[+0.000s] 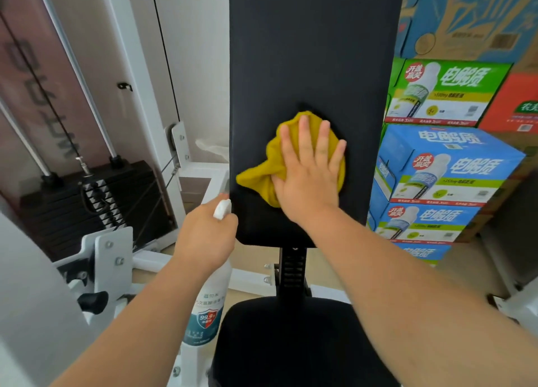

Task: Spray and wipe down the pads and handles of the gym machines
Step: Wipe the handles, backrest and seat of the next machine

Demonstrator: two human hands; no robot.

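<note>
Item: back pad (314, 51). Black, upright, tall, fills the middle of the head view; taken as the reference for all entries below.

Item: yellow cloth (253, 177). Bunched, lying flat against the lower half of the back pad, with one tail trailing toward the pad's left edge.

Item: right hand (308, 179). On the cloth, palm down, fingers straight and spread, pressing it to the back pad; nothing is gripped.

Item: left hand (203, 235). At the lower left corner of the back pad, fingers curled round the neck of the spray bottle (209, 308). The white nozzle (221, 209) sits just beside the pad's left edge; the bottle body hangs below the hand.

Item: seat pad (291, 343). Black, below the back pad, joined to it by a black notched post (294, 270).

Item: weight stack (58, 211). Black plates, left of the back pad, behind a white frame upright (142, 118).

Item: drink cartons (448, 165). Stacked right of the back pad in blue, green and red.
</note>
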